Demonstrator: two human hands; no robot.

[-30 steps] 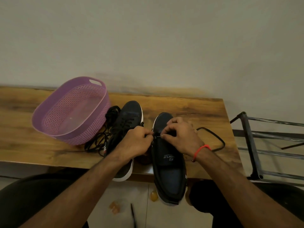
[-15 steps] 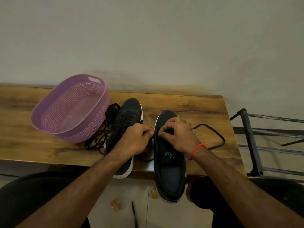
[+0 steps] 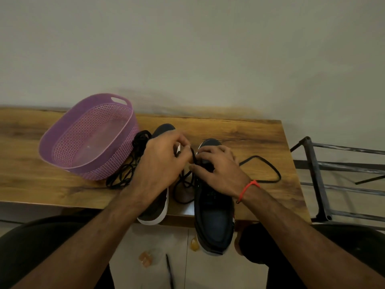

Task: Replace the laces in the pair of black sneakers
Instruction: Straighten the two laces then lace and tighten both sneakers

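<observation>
Two sneakers sit on the table (image 3: 250, 134), heels past its near edge: the left sneaker (image 3: 155, 213) mostly under the left hand (image 3: 160, 161), the right sneaker (image 3: 214, 217) beside it. The left hand pinches a black lace (image 3: 192, 155) drawn up from the right sneaker; the right hand (image 3: 218, 170) curls over that shoe's front, thumb by the lace. More laces (image 3: 123, 176) lie against a purple basket (image 3: 62, 147).

Left of the black unlaced sneaker (image 3: 214, 217) the second black sneaker (image 3: 155, 211), a black lace tangle (image 3: 125, 174) and the purple perforated plastic basket (image 3: 62, 161) crowd the wooden worktop (image 3: 239, 130), while behind it and beyond the black lace loop (image 3: 268, 165) on its right lies bare wood.
</observation>
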